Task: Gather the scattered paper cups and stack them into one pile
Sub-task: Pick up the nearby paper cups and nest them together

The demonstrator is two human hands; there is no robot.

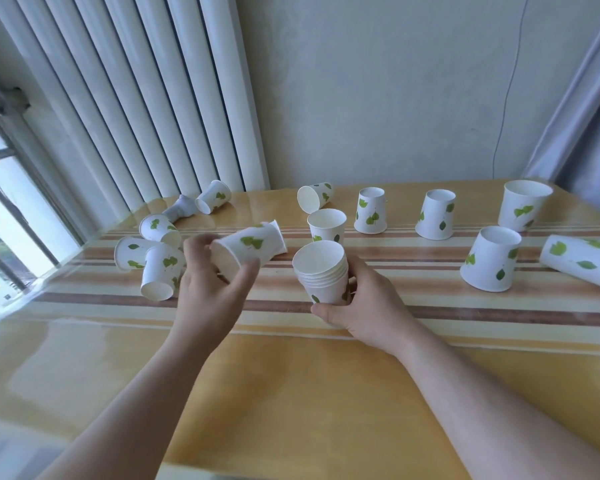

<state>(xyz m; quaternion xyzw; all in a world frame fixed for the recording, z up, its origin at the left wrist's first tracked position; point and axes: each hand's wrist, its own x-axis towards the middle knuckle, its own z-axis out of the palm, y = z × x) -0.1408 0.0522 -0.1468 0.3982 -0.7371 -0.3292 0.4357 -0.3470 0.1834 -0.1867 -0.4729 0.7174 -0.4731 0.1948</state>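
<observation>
My right hand (pixel 368 306) grips a stack of several nested white paper cups (pixel 323 271) with green leaf prints, mouth up, just above the striped table (pixel 291 375). A single cup (pixel 248 249) lies sideways in my left hand (pixel 208 289), held to the left of the stack with its base pointing right. Several loose cups are scattered around: a cluster on their sides at the left (pixel 160 268), one upright behind the stack (pixel 327 225), upside-down ones at the back (pixel 370 210) and right (pixel 489 263), one lying at the far right (pixel 579 259).
A white radiator (pixel 136 98) stands behind the table's back left corner, beside a window (pixel 0 216). A grey crumpled object (pixel 182 208) lies near the back left cups. A wall and a grey curtain (pixel 582 116) close the back and right.
</observation>
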